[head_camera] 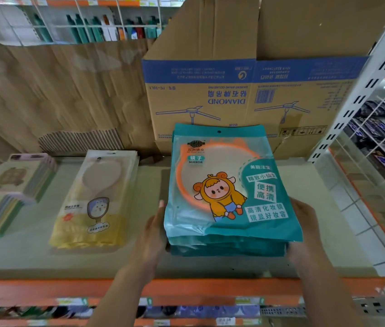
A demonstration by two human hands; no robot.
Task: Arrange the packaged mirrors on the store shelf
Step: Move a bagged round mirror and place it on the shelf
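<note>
**On the store shelf, 2 hands flank a teal stack of mirrors**

At the middle of the shelf (316,197), seen from the head camera, both forearms reach in over the orange front rail (186,289) and come up on either side of the stack of teal packaged mirrors (229,185).

The left hand (153,232) stands on edge, its palm turned to the stack's left side near the front corner. 1 finger lies straight along that edge, pointing away from the person. The fingers look extended and pressed flat, not wrapped round the packs.

The right hand (302,230) lies against the right side with its back showing. Its fingers are hidden behind the packs, so I cannot tell whether they curl round or lie flat.

The stack lies flat, printed face up. Its long axis runs from the person toward the back of the shelf. The end with the hang hole points away, close to the cardboard box (234,90), and the print reads upright to the wearer. The top pack's near edge overhangs the packs beneath. Whether the stack rests on the shelf or is just lifted is unclear.

To its left, apart from it, lies a pile of yellow packaged mirrors (94,201). Farther left is a pastel stack (14,190).
</note>
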